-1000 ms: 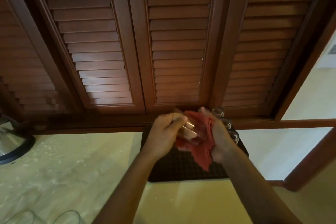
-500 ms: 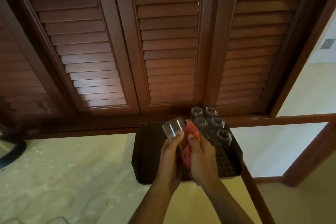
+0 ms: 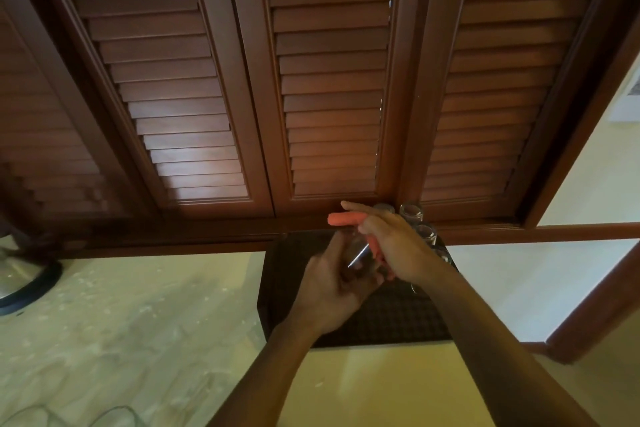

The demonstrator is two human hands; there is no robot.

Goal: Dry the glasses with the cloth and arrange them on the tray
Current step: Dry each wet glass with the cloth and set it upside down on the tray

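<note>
Clear drinking glass [image 3: 360,255] lying tilted in curled left hand [image 3: 334,291], rim twd right hand [image 3: 394,250] pinching red cloth [image 3: 346,219], over dark woven tray [image 3: 388,319].

I see clear, shiny glasses [image 3: 411,211] on a dark tray [image 3: 381,322] with a matt, woven-looking grid surface. The cloth [image 3: 346,219] looks soft and matt. The shutters [image 3: 329,80] are polished wood; the counter [image 3: 138,322] is smooth, mottled stone.
</note>
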